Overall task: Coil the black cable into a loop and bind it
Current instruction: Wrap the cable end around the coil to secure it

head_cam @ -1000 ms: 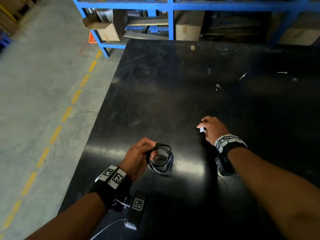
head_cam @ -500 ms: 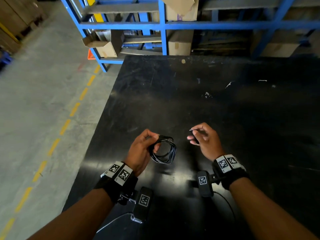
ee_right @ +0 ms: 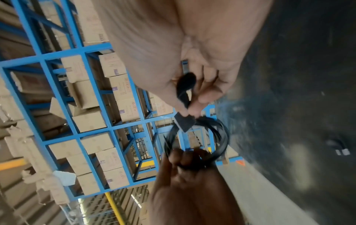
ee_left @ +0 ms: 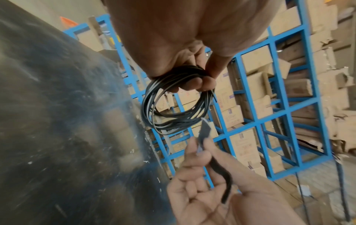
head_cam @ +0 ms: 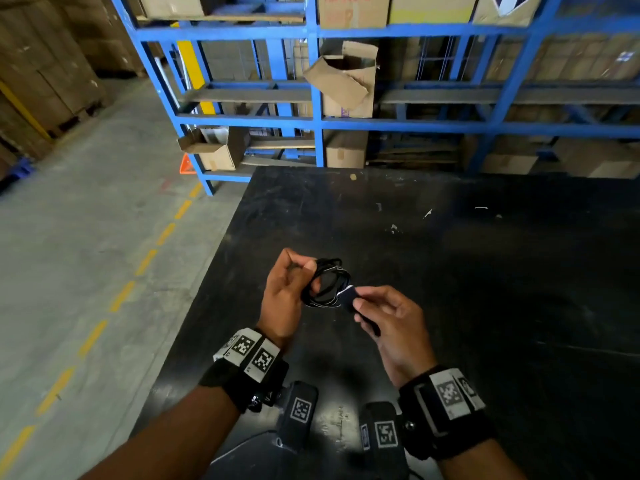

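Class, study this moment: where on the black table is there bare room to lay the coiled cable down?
Bare table lies right of the right hand, and between the hands and the blue rack, with only small white specks. It is crowded where the left hand holds the cable.

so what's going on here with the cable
A person is bundling a black cable above a black table. The left hand grips the cable, already coiled into a small loop, by one side. The right hand pinches a black strap and brings its end up to the far side of the coil. The strap is not yet wrapped around the coil, so the binding is still to do.
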Available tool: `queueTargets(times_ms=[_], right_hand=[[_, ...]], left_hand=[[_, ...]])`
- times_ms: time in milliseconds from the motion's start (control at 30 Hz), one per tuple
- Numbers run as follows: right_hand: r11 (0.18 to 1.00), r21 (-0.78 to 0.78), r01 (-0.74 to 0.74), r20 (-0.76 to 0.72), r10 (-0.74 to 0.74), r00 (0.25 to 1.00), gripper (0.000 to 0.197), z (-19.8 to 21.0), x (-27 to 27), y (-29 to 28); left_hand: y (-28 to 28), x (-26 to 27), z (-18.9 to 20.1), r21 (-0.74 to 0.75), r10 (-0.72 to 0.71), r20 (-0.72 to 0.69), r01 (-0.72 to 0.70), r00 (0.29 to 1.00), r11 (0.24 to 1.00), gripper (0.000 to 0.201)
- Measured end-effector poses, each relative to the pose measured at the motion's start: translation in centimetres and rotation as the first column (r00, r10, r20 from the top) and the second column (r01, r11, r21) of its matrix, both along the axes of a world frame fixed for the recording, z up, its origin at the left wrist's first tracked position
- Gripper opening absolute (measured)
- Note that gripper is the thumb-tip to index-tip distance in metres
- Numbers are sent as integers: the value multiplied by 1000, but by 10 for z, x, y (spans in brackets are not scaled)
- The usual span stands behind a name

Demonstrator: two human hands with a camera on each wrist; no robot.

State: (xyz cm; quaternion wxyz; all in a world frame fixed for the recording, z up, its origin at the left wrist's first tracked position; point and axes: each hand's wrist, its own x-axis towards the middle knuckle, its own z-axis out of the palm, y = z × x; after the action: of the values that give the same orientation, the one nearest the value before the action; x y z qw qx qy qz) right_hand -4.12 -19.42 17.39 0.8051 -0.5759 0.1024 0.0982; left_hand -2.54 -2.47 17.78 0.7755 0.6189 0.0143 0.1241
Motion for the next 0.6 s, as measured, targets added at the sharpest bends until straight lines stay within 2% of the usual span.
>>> queueTargets(times_ms=[100, 233, 433, 600], right_hand=[[995, 90, 44, -138, -31, 990, 16, 12, -13, 17], [947, 257, 191, -257, -123, 959, 18, 33, -15, 32], [859, 411, 307, -310, -184, 933, 9, 54, -12, 39], [805, 502, 316, -355, -141, 924, 10, 59, -20, 41]], left_hand=[[-6, -8, 15, 54, -25, 84, 20, 996, 998, 9], [-12, -20, 29, 126, -68, 153, 48, 986, 991, 9], [-11, -37, 37, 172, -122, 221, 85, 968, 981, 6], [-8, -44, 37, 183, -146, 218, 106, 965, 977, 5]])
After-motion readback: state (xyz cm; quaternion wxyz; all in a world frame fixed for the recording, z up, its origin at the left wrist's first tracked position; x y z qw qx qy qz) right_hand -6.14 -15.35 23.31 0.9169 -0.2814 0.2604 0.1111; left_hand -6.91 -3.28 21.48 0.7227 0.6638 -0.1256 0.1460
